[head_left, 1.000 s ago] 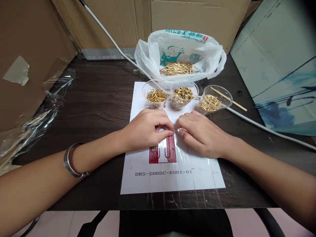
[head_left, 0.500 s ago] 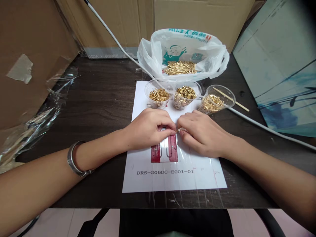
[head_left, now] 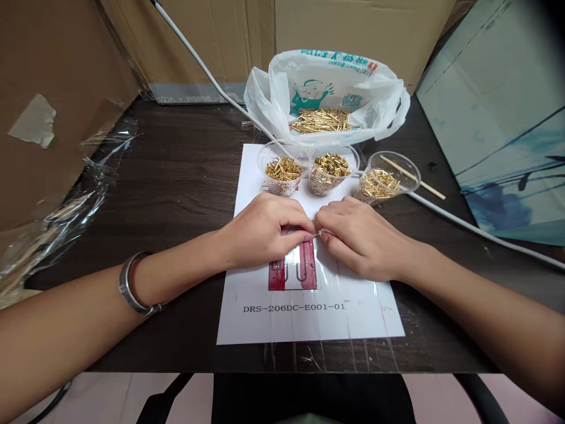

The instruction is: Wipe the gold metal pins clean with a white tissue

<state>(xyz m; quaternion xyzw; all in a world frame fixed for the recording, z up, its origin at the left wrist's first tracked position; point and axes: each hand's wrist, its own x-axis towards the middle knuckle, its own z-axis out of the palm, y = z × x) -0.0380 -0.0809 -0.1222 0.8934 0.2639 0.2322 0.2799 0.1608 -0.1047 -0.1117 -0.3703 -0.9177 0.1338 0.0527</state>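
My left hand [head_left: 271,231] and my right hand [head_left: 359,240] meet over a printed white sheet [head_left: 282,327], both closed in a pinch. Between their fingertips shows a tiny gold-coloured pin [head_left: 316,235], mostly covered by the fingers. A bit of something whitish peeks out at the right fingertips; I cannot make out what it is. Below the left fingers, a drawing [head_left: 308,268] with dark red areas is partly hidden. Just beyond my hands stand a left clear cup [head_left: 283,172], a middle clear cup [head_left: 332,169] and a tilted right clear cup [head_left: 380,184], all holding small gold-coloured metal pieces.
Behind the cups, a white plastic bag [head_left: 379,112] holds many longer gold-coloured pins [head_left: 322,121]. A thin wooden stick [head_left: 430,188] rests across the right cup. A white cable [head_left: 485,234] crosses the dark table [head_left: 176,171]. Cardboard [head_left: 362,35] walls the back.
Both hands keep their pinch in nearly the same spot. The whole view has shifted very slightly; the cups and bag stand as before.
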